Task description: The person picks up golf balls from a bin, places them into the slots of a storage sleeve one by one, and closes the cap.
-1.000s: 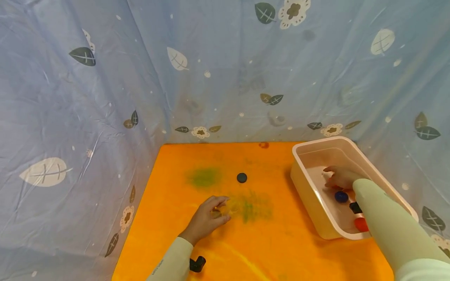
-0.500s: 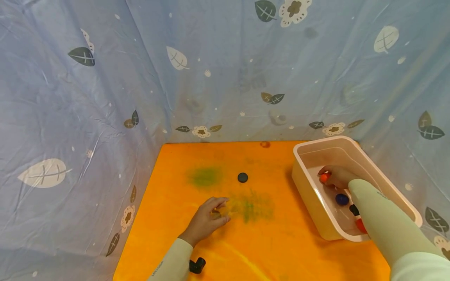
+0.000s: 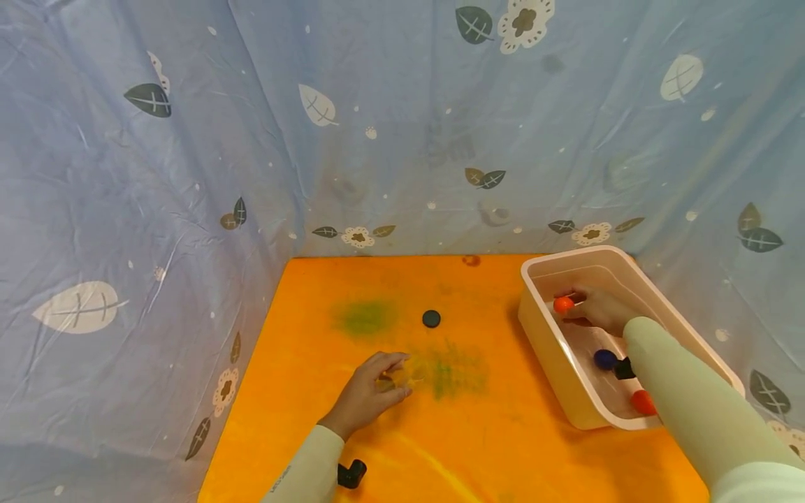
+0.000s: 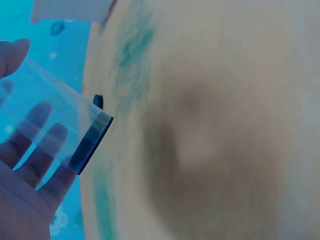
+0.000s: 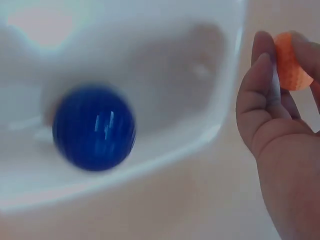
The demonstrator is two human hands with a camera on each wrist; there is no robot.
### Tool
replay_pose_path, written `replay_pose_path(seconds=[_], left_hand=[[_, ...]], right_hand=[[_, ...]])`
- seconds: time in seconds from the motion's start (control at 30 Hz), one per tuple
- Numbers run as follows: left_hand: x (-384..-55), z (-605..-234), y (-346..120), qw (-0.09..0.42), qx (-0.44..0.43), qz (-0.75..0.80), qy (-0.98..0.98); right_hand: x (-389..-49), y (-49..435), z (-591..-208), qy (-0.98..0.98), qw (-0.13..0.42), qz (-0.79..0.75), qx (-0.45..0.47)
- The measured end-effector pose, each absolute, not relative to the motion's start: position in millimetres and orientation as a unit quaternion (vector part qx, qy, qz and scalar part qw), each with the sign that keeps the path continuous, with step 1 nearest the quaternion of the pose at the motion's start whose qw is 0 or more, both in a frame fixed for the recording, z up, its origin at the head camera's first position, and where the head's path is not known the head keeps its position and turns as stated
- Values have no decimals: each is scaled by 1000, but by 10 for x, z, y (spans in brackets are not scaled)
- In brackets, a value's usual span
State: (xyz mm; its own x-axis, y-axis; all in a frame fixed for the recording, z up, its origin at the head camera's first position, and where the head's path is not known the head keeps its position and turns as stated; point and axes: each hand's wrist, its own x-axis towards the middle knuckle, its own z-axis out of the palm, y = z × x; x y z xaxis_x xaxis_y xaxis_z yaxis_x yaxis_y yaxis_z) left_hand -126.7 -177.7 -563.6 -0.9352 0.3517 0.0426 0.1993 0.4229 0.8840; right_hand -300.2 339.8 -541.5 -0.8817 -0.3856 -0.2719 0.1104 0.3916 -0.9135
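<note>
Fingers of the right hand (image 3: pixel 600 309) are pinching an orange ball (image 3: pixel 562 305), the thumb and fingertips standing apart only by the ball's breadth. Clock directions are following the head view. The ball is sitting toward ten o'clock within the opening of a pale bin (image 3: pixel 553 370); whether it is touching the wall cannot be told. Inside, a blue ball (image 3: pixel 606 360) is lying between four and five o'clock from the orange one, with a black piece (image 3: pixel 625 369) just beside it toward four and a red ball (image 3: pixel 643 402) farther on, partly hidden by the right sleeve (image 3: pixel 685 398). The left hand (image 3: pixel 367 395) is holding a transparent cylinder (image 4: pixel 60 100), its half-open fingers and thumb curving round the sides. On the orange table (image 3: pixel 534 450), a dark disc (image 3: pixel 431 318) is lying between one and two o'clock from this hand, and a black elbow (image 3: pixel 353 474) is resting at six.
</note>
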Motion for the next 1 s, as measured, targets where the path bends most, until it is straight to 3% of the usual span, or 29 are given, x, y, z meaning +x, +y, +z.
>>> replay_pose_path(seconds=[0.2,0.73,1.0], left_hand=[[-1274,-5592,-1765,66,176,505,842],[-1281,-5524,-1739,76,195,494,844],[-1289,-5504,-1724,83,202,497,840]], right_hand=[[-2941,3216,-5226,747,243,-614,-78],[-2661,2906,-4553,612,116,-770,-138],[-2470,2520,-4267,565,116,-791,-205]])
